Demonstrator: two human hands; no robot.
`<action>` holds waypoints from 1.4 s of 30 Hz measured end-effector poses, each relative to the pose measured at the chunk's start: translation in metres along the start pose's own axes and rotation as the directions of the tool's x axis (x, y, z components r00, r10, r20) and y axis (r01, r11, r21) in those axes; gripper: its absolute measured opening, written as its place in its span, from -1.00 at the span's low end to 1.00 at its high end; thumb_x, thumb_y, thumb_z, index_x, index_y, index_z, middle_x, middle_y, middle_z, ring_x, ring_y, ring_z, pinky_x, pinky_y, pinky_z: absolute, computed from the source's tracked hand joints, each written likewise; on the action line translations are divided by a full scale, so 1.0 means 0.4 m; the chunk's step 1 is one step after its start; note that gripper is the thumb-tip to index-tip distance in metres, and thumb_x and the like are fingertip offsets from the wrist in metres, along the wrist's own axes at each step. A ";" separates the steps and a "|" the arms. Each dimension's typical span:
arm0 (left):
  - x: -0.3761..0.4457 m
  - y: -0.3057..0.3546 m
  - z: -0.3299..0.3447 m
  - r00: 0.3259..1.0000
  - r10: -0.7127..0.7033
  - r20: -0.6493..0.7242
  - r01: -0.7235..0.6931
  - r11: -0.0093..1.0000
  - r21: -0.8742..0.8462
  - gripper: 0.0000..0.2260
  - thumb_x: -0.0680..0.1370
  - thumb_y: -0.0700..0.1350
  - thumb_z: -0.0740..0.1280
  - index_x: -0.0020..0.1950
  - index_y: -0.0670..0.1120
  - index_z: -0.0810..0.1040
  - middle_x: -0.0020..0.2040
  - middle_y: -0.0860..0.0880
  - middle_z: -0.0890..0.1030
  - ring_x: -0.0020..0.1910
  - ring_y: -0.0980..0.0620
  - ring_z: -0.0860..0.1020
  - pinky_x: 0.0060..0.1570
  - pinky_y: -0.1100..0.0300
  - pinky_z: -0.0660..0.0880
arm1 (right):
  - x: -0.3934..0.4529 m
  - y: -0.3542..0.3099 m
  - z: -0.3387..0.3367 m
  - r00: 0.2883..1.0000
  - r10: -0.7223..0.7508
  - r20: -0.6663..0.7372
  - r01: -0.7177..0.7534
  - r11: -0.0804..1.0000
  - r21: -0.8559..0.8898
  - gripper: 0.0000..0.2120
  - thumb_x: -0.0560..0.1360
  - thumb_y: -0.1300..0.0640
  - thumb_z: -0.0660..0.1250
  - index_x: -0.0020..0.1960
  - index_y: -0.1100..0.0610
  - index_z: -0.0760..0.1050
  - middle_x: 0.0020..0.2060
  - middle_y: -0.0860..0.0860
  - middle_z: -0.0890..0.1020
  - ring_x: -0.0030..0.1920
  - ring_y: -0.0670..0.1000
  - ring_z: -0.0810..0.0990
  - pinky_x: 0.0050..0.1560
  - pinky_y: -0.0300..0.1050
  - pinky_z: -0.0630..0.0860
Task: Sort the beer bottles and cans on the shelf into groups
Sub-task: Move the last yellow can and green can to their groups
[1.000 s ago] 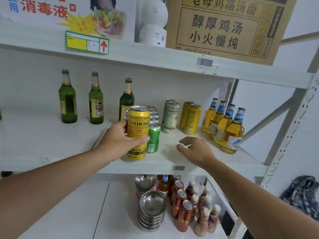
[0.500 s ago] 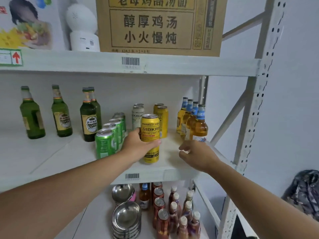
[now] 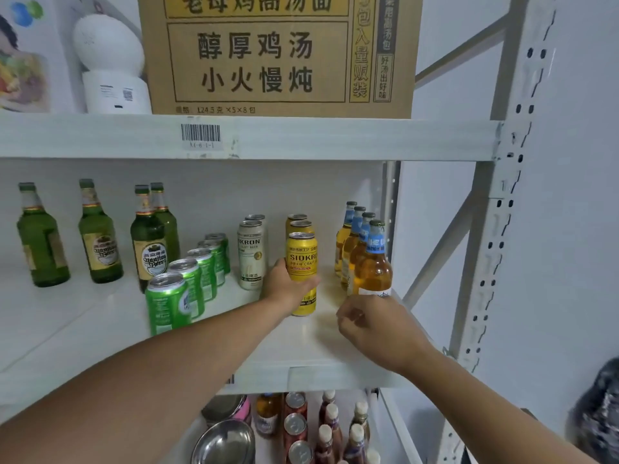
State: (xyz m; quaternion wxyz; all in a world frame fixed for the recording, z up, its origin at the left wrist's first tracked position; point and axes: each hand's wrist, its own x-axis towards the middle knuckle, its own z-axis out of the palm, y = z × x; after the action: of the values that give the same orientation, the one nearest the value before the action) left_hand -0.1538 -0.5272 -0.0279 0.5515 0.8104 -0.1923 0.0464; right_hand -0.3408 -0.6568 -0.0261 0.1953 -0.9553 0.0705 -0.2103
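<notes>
**Yellow can gripped at front of its row**

A yellow can (image 3: 302, 262), a smooth printed metal cylinder, is gripped around its lower half by the left hand (image 3: 288, 287), fingers wrapped on its body. It is stood upright on the white shelf (image 3: 100, 329), in front of two matching yellow cans (image 3: 299, 223). The right hand (image 3: 370, 324) is held loosely curled above the shelf front, with nothing in it, just below the amber bottles (image 3: 363, 259), four glass ones with blue neck labels in a row. A file of green cans (image 3: 191, 279) and two white cans (image 3: 251, 254) are stood to the left. Four green glass bottles (image 3: 97, 236) are spaced further left. A cardboard box (image 3: 274, 55) is seen on the shelf above.
</notes>
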 end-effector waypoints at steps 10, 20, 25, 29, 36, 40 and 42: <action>0.046 -0.023 0.070 0.998 -0.007 -0.061 0.001 0.995 -0.099 -0.45 0.55 0.00 0.59 0.39 -0.12 0.40 0.21 -0.06 0.64 0.07 -0.08 0.61 0.04 0.10 0.49 | -0.005 -0.019 -0.012 0.994 -0.088 -0.057 0.092 0.994 0.054 -0.82 0.53 -0.12 0.29 -0.04 -0.15 0.66 -0.12 -0.29 0.66 -0.09 -0.18 0.66 -0.06 -0.13 0.64; 0.047 -0.028 0.078 0.998 0.013 -0.054 -0.016 0.998 -0.064 -0.44 0.60 -0.02 0.54 0.42 -0.15 0.31 0.30 -0.12 0.59 0.13 -0.11 0.56 0.13 0.04 0.48 | -0.006 -0.006 -0.003 0.998 -0.050 -0.040 0.052 0.998 0.047 -0.84 0.55 -0.10 0.30 -0.04 -0.14 0.66 -0.13 -0.30 0.66 -0.08 -0.19 0.64 -0.04 -0.12 0.66; 0.047 -0.027 0.081 0.999 0.010 -0.051 -0.012 0.999 -0.038 -0.43 0.62 -0.01 0.52 0.46 -0.16 0.28 0.34 -0.15 0.57 0.13 -0.09 0.53 0.15 0.03 0.47 | -0.016 -0.014 -0.004 0.999 -0.033 -0.024 0.034 0.999 0.012 -0.82 0.56 -0.12 0.31 0.01 -0.14 0.68 -0.09 -0.29 0.67 -0.08 -0.20 0.64 -0.03 -0.17 0.64; 0.043 -0.028 0.084 0.998 -0.006 -0.059 0.004 1.000 -0.024 -0.40 0.60 0.00 0.54 0.47 -0.16 0.30 0.36 -0.16 0.58 0.17 -0.13 0.56 0.18 0.02 0.49 | -0.036 -0.024 -0.012 0.999 -0.034 -0.012 0.034 0.999 0.008 -0.79 0.54 -0.15 0.28 0.01 -0.15 0.67 -0.08 -0.28 0.67 -0.06 -0.18 0.65 -0.01 -0.16 0.64; -0.043 -0.050 -0.005 1.000 0.000 0.023 -0.003 0.989 0.147 -0.24 0.60 -0.01 0.52 0.65 -0.14 0.18 0.55 -0.19 0.46 0.40 -0.16 0.50 0.23 0.14 0.41 | -0.037 -0.023 -0.023 0.996 -0.073 0.046 0.074 0.997 -0.013 -0.76 0.61 -0.13 0.34 0.23 -0.15 0.65 0.10 -0.22 0.69 0.04 -0.21 0.61 0.10 -0.21 0.59; -0.139 -0.065 -0.137 0.986 0.071 0.153 -0.116 0.943 0.311 -0.36 0.68 0.09 0.40 0.67 -0.08 0.25 0.63 -0.12 0.40 0.58 -0.10 0.41 0.44 0.14 0.35 | 0.011 -0.032 0.006 0.985 -0.123 0.120 0.126 0.992 -0.022 -0.66 0.62 -0.17 0.33 0.35 -0.14 0.59 0.23 -0.19 0.67 0.13 -0.17 0.60 0.17 -0.14 0.60; -0.194 -0.065 -0.220 0.974 0.072 0.213 -0.140 0.936 0.324 -0.49 0.68 0.10 0.40 0.58 -0.03 0.41 0.54 -0.03 0.52 0.52 0.01 0.49 0.40 0.18 0.42 | 0.037 -0.061 0.023 0.976 -0.168 0.139 0.169 0.986 0.002 -0.67 0.62 -0.17 0.34 0.35 -0.13 0.59 0.22 -0.16 0.67 0.11 -0.14 0.62 0.14 -0.10 0.61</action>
State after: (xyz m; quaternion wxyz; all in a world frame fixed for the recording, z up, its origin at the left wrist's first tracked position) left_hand -0.2038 -0.4186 -0.0390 0.3797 0.8816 -0.2789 0.0278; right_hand -0.3221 -0.6348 -0.0183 0.1765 -0.9711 -0.0233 -0.1588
